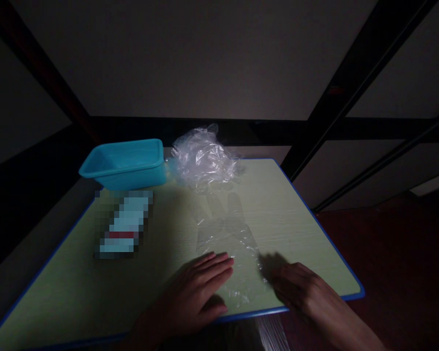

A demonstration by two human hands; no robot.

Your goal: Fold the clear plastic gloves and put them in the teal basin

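A clear disposable plastic glove (229, 243) lies spread flat on the table, its fingers pointing away from me. My left hand (201, 287) rests on the glove's lower left side, palm down, with its fingers stretched out. At the lower right edge of the glove is my right hand (302, 287), its fingers bent and held together. The fingertips of that hand are in shadow, so whether they grip the plastic is not visible. Beyond the flat glove sits a crumpled heap of clear plastic gloves (205, 158).
A blue plastic basket (131, 168) stands at the table's back left corner. In front of it lies a blurred-out flat object (126, 224), probably a phone. The pale table (296, 229) has a blue rim, and a panelled wall rises behind it.
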